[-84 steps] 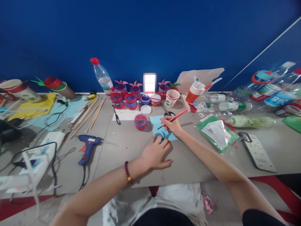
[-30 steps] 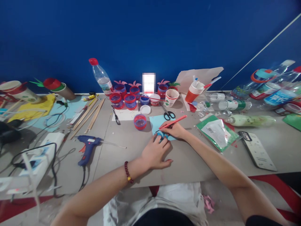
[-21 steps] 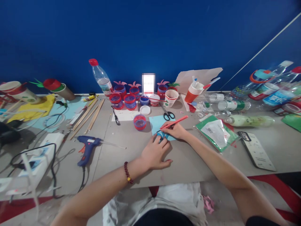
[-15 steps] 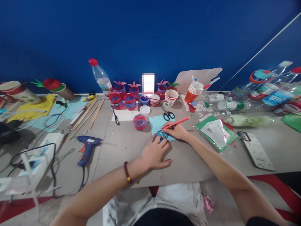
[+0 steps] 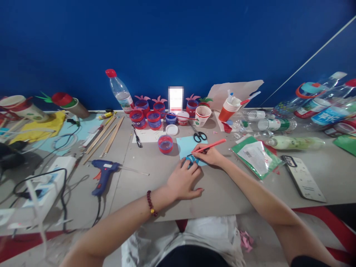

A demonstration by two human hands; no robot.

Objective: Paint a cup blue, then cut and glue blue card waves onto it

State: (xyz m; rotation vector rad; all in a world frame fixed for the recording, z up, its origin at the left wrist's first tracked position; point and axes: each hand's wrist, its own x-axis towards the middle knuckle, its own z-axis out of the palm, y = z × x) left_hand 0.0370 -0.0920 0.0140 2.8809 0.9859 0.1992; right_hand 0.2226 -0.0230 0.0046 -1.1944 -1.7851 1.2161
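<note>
Two hands are working over a pale blue sheet (image 5: 183,144) at the middle of the worktop (image 5: 222,196). At the sheet's 6 o'clock edge, the left hand (image 5: 185,180) is lying palm down, fingers spread, its fingertips resting on a darker blue cut-out (image 5: 191,159) on the sheet. At 4 o'clock, the right hand (image 5: 210,154) is pinching a red-orange pen (image 5: 218,142), low on its barrel, its far end leaning towards 2 o'clock; whether the tip is touching paper is too small to tell. Judging by looks, the cut-out is feather-light, limp and quick to slide or crease, best held flat near its middle; the pen is seemingly light and stiff, suiting a grip near the tip.

From left to right, a blue glue gun (image 5: 104,171) is lying well apart towards 9 o'clock, a red-and-purple container (image 5: 165,145) is sitting nearer, scissors (image 5: 199,137) are lying at 1 o'clock, a green packet (image 5: 251,148) at 3 and a phone (image 5: 304,178) towards 4.
</note>
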